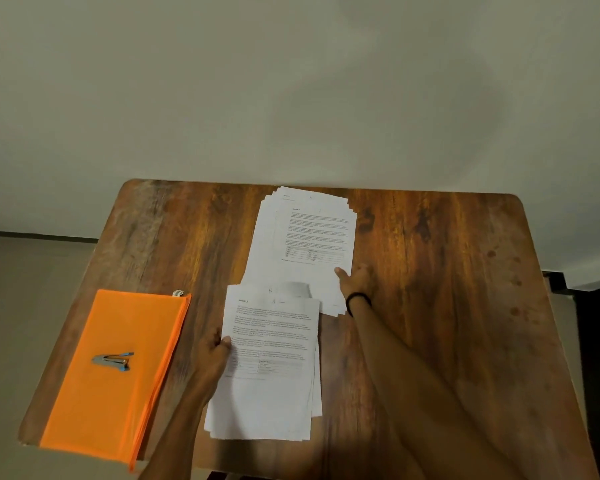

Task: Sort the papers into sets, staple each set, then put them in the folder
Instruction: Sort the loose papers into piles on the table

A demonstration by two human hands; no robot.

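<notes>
Folder (111,368): orange, lay flat at the left of the counter (447,271).
Stapler (113,360): rested on the folder, near its middle.
Left hand (212,355): gripped the near stack's left edge, thumb on top.
Near stack (267,393): lay front centre, overlapped the far stack's near edge.
Far stack (309,244): fanned, reached the counter's back edge.
Right hand (355,284): touched the far stack's lower right with the thumb; fingers too blurred to call open or closed.
</notes>
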